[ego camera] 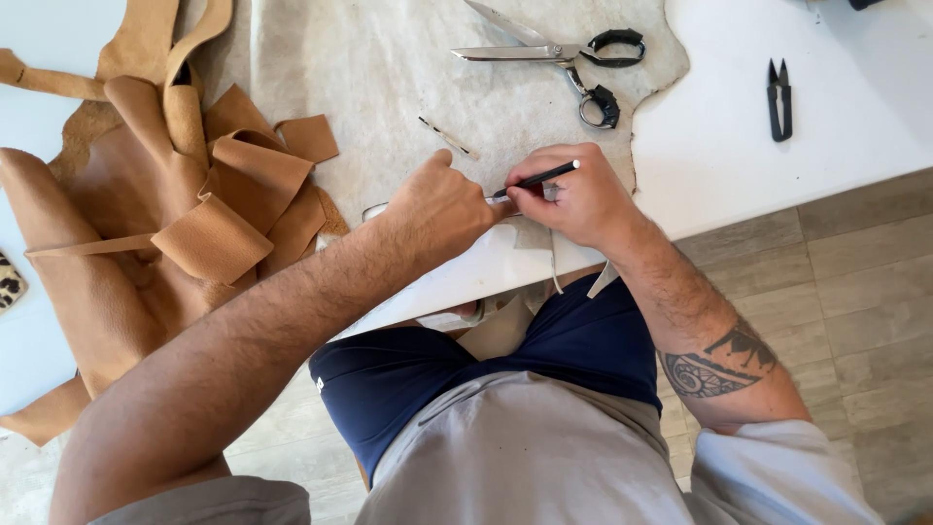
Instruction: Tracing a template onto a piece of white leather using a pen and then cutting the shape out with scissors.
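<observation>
Fingers (554, 194) of right hand (578, 199) pinched round pen (535, 179), tip down on pale hide (408, 68). Left hand (442, 204) clenched, pressing hide flat at worktop (739, 146) edge. Soft, floppy stuff, probably light; best pinned close beside the tip. Shears (554, 53) lying well apart.

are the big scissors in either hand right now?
No: the large scissors lie open on the pale hide, apart from both hands, while the right hand holds a black pen.
</observation>
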